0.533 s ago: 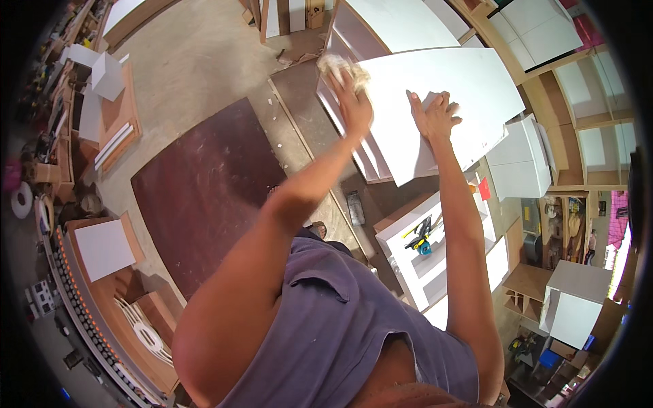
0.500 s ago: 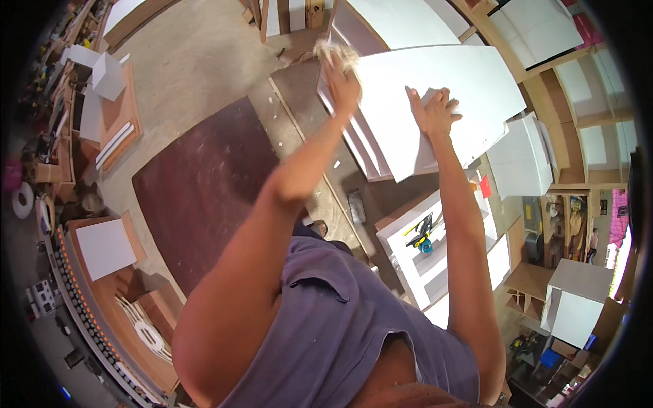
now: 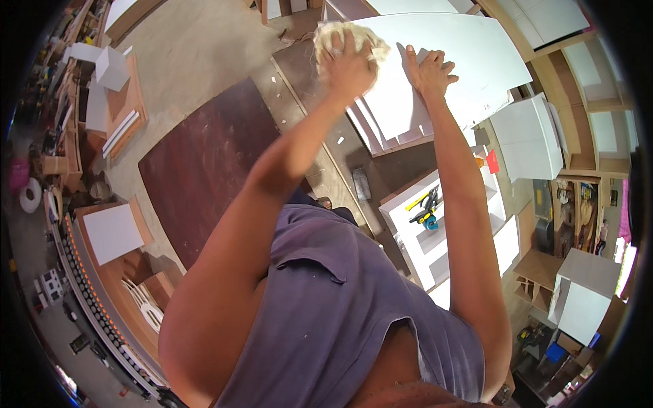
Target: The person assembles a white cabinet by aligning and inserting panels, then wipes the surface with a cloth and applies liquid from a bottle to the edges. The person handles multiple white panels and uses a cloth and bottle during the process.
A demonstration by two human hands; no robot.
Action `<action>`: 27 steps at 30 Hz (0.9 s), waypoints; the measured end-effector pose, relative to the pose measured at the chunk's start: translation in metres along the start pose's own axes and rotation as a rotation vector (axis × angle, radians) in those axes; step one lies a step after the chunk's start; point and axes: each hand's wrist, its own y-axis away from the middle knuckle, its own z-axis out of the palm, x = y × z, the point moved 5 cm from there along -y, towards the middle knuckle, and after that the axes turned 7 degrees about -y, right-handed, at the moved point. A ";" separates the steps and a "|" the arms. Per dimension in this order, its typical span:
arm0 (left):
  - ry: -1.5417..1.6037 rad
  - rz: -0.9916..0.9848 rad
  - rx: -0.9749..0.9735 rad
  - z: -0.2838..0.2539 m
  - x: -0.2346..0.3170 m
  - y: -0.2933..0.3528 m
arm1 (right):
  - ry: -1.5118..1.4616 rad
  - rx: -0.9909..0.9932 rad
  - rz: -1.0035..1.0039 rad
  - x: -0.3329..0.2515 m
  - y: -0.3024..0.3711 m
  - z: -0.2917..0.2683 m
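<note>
A wad of cream-coloured rag (image 3: 324,61) lies under my left hand (image 3: 351,73), whose fingers are bent over it. Hand and rag are at the left edge of a white panel (image 3: 469,54), covering part of that edge. My right hand (image 3: 431,73) rests on the panel with its fingers spread and nothing in them. The panel tops a white cabinet carcass (image 3: 393,141) with open compartments along its near side.
Near my right forearm stands an open white frame (image 3: 416,258) with a yellow, black and teal tool (image 3: 427,211) in it. A dark brown board (image 3: 211,163) lies to the left. White cabinet boxes (image 3: 524,139) and wooden shelving (image 3: 578,122) line the right.
My left hand has brought the rag further onto the panel's left edge, and more of the rag shows. My right hand keeps about the same place on the panel. The whole view has shifted slightly.
</note>
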 end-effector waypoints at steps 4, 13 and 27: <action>0.109 0.165 -0.196 -0.026 0.093 0.084 | 0.056 -0.030 0.072 0.023 0.000 -0.007; -0.258 0.024 -0.049 0.054 -0.027 0.000 | 0.075 -0.097 0.118 -0.004 -0.015 0.019; 0.582 -0.122 0.042 -0.003 0.085 0.100 | 0.156 -0.186 0.138 0.006 0.005 -0.004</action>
